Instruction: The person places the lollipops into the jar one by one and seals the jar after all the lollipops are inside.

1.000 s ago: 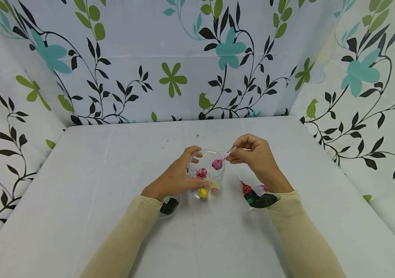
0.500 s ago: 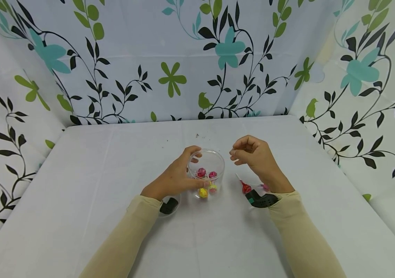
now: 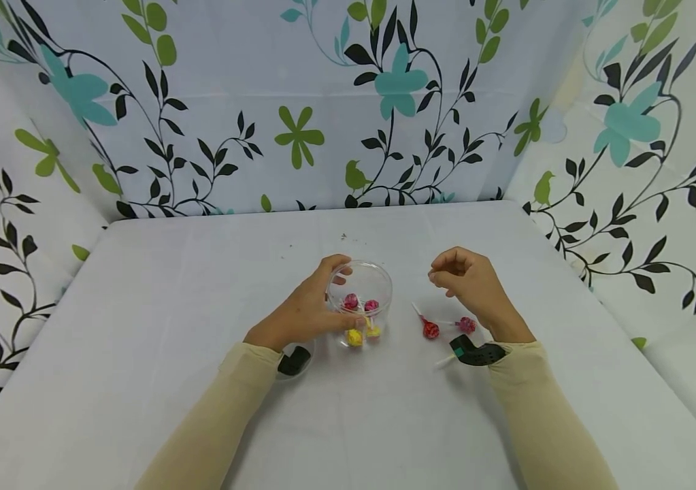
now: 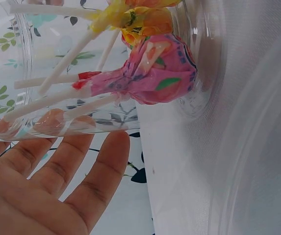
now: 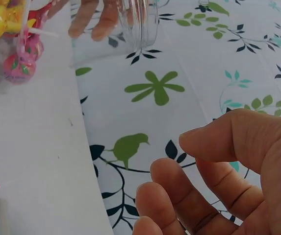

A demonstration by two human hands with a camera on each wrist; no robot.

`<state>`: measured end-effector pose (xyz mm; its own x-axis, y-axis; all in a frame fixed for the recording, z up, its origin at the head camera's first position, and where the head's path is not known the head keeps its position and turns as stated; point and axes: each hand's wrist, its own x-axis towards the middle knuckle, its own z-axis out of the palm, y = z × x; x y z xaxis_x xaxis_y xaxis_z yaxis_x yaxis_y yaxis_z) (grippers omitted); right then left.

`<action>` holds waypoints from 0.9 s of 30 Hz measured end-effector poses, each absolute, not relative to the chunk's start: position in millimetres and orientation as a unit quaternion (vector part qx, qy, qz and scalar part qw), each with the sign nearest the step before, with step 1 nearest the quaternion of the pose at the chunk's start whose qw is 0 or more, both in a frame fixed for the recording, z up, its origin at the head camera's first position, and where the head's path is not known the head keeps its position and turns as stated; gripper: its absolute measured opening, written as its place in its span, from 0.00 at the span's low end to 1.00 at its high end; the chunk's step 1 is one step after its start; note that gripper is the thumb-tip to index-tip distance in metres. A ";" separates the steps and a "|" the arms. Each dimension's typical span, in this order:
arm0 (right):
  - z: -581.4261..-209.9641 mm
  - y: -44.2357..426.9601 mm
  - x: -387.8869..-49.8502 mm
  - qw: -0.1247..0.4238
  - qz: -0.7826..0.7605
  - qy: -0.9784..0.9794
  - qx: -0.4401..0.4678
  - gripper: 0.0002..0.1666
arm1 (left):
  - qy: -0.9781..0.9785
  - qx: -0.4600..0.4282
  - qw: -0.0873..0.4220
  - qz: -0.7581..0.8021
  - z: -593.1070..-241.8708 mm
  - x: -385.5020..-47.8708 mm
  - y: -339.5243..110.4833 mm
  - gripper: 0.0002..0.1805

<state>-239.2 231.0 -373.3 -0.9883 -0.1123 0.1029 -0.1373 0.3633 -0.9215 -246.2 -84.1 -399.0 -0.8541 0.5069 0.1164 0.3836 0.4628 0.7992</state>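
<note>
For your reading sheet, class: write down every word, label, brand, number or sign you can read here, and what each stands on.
Readable text: none.
Yellow lollipop in the clear jar: dark marks on the wrapper, too unclear to read.
Pink lollipop in the jar: dark print along the wrapper's edge, too blurred to read.
Red lollipop on the table: too small to tell.
Patterned cloth: plants and birds, no lettering visible.

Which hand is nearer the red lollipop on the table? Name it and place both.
The right hand. It hovers up and right of the red lollipop in the head view; the left hand is farther, on the lollipop's left, holding the jar.
</note>
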 end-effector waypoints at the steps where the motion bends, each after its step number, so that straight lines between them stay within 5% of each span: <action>1: -374.3 234.1 -238.7 0.011 0.556 -0.828 0.070 0.12 | 0.853 0.260 0.069 0.448 -399.0 -246.4 -84.1 0.56; 17: -394.1 268.2 -230.8 -0.019 0.507 -0.862 0.011 0.15 | 0.860 0.243 0.078 0.442 -400.5 -248.3 -81.5 0.57; 27: -403.9 281.4 -232.2 -0.109 0.444 -0.889 0.018 0.15 | 0.858 0.250 0.072 0.443 -401.0 -248.5 -81.9 0.56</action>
<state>-232.2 281.4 -403.9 -0.9756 -0.1283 -0.1784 0.0657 0.6044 -0.7940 -248.5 -81.9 -401.0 -0.8650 0.4922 0.0973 0.3644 0.4830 0.7962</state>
